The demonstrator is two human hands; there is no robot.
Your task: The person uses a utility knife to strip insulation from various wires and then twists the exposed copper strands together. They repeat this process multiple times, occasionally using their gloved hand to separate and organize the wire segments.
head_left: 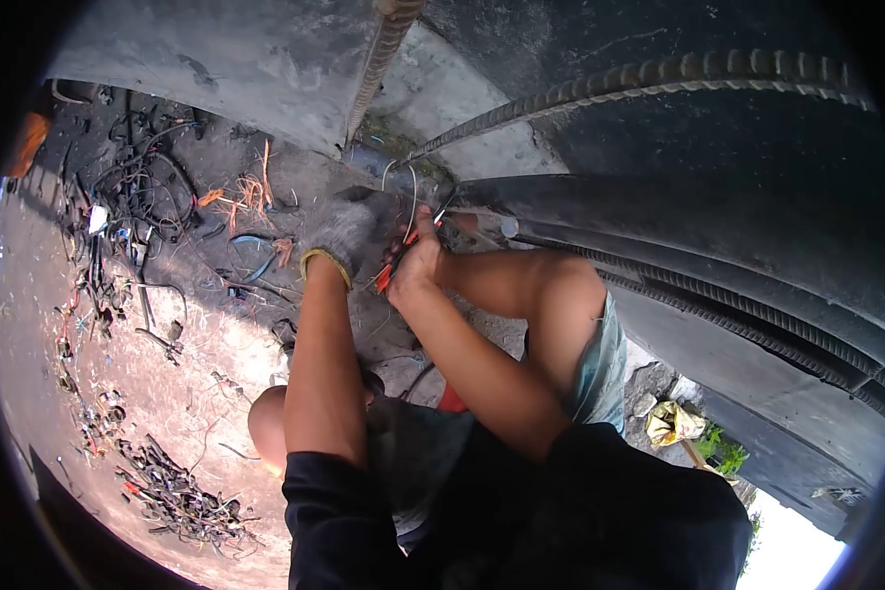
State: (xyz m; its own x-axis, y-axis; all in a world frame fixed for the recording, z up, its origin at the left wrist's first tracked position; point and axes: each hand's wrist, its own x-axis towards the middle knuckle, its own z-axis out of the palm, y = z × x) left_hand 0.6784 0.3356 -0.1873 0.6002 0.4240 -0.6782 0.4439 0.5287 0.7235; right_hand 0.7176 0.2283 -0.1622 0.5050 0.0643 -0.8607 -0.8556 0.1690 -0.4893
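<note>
Here, red-handled tool (383,278): we see it in the right hand (419,264), low before the knees.
Right hand's fingers: clamped on the handles.
Pale wire (415,192): it loops just above that hand.
Left hand (344,226): gloved, beside the tool; we cannot tell whether its fingers are together or apart.
Ground: we find copper-coloured strands (253,193) nearby, dark cables (133,211) farther left.
Ribbed bar (659,77): it curves overhead.

floor (162,405): dusty, partly sunlit | grey wall (236,64): upper left | daylight (796,546): lower right
</note>
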